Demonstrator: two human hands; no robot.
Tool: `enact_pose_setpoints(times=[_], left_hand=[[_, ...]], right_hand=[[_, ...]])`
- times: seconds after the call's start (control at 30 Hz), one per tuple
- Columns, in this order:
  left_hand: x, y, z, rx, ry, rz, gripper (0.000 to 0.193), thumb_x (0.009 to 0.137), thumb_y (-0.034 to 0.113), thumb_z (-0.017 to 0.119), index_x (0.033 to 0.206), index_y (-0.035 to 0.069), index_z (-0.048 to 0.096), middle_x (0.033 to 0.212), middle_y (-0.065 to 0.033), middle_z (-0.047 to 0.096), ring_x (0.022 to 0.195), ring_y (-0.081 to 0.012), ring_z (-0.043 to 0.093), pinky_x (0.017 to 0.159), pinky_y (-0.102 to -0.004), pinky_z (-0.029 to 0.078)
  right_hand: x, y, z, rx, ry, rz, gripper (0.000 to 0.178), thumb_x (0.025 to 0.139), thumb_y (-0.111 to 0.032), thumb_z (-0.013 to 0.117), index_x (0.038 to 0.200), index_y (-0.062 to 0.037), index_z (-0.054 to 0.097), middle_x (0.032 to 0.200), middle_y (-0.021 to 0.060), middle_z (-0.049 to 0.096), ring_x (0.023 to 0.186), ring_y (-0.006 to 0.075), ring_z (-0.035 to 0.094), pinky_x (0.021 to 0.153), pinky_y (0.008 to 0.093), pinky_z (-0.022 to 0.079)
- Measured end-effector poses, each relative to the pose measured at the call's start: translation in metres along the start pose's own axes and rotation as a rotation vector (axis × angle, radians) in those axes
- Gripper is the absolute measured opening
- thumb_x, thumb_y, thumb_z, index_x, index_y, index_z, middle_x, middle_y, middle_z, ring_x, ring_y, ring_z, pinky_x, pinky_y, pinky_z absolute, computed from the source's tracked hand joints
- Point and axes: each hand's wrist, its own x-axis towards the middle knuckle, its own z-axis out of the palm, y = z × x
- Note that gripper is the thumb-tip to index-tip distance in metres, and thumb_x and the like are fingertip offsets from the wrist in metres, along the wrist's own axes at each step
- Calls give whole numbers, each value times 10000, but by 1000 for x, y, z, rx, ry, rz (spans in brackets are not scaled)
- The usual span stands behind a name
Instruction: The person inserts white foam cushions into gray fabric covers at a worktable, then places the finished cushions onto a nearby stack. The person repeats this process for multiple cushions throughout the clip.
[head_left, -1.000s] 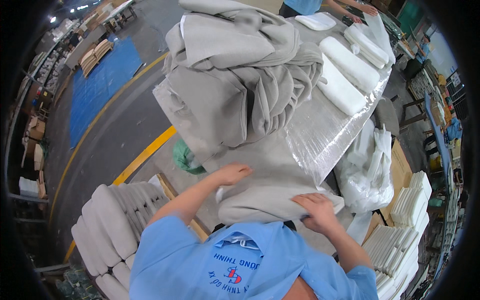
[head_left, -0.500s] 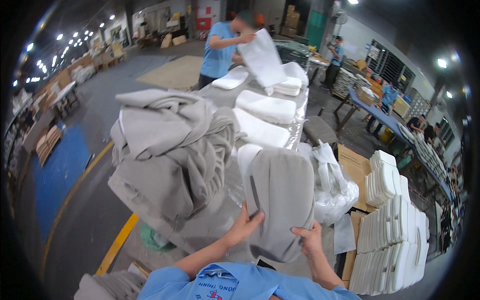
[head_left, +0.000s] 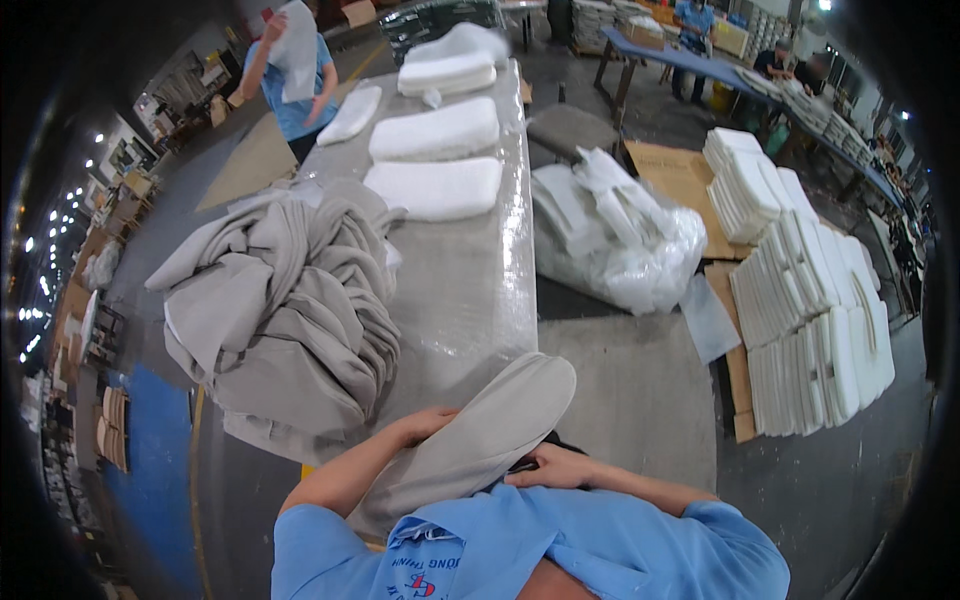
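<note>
A long, rounded cushion in a grey fabric cover [head_left: 470, 440] is tilted on its side against my chest at the near end of the table. My left hand [head_left: 428, 425] grips its far side, the fingertips hidden behind the fabric. On its near side my right hand [head_left: 550, 467] is closed at the cover's edge, beside a dark strip; its fingers are partly hidden. To the left lies a large heap of grey fabric covers [head_left: 285, 300]. Beyond it, white foam pads [head_left: 435, 188] lie in a row along the plastic-covered table [head_left: 470, 270].
Right of the table are a plastic bag of white pieces [head_left: 630, 240], a grey stool [head_left: 570, 128] and stacked white pads [head_left: 800, 300] on cardboard. A co-worker [head_left: 290, 80] in blue stands at the far left, holding a white sheet. A blue bench [head_left: 680, 55] stands far right.
The grey cushion has turned from upright, face toward me, to a slanted position close to my chest. My right hand has moved inward to its near edge. The co-worker has lifted the white sheet.
</note>
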Motion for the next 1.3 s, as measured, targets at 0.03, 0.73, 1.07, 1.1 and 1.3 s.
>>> enact_pose_setpoints(times=[0.03,0.73,1.07,1.1,1.3], left_hand=[[0,-20,5,136,39,33,526,1101,422,507,1440,35,621,1305,-150,725,1193,-250,666,1047,-365,483],[77,24,3,-408,-114,-43,508,950,415,793,1285,40,715,1146,-65,745,988,-146,690,841,-298,549],[51,55,60,-107,432,183,190,1014,208,664,969,27,703,836,-99,708,775,-209,648,717,-389,504],[43,62,65,-84,504,196,194,1012,207,658,954,22,679,831,-137,695,768,-277,657,710,-433,500],[38,52,98,186,920,482,167,972,132,675,902,47,549,793,-189,599,760,-434,605,647,-511,450]], right_hand=[[6,20,-3,16,-33,28,608,1023,-348,702,1492,8,549,1423,146,650,1322,212,579,1141,352,446],[134,-65,-154,-949,-28,232,210,915,-210,763,1037,-40,772,973,112,768,869,238,712,768,379,545],[69,-54,-146,-879,-60,17,147,976,-181,696,977,-60,779,1043,89,726,921,273,683,854,400,545],[59,-55,-144,-893,-32,-19,163,991,-192,680,1006,-63,779,1070,91,720,946,273,676,873,400,540],[41,-62,-134,-789,45,-6,228,1058,-210,611,1131,-68,773,1079,101,703,980,268,649,909,385,513]])
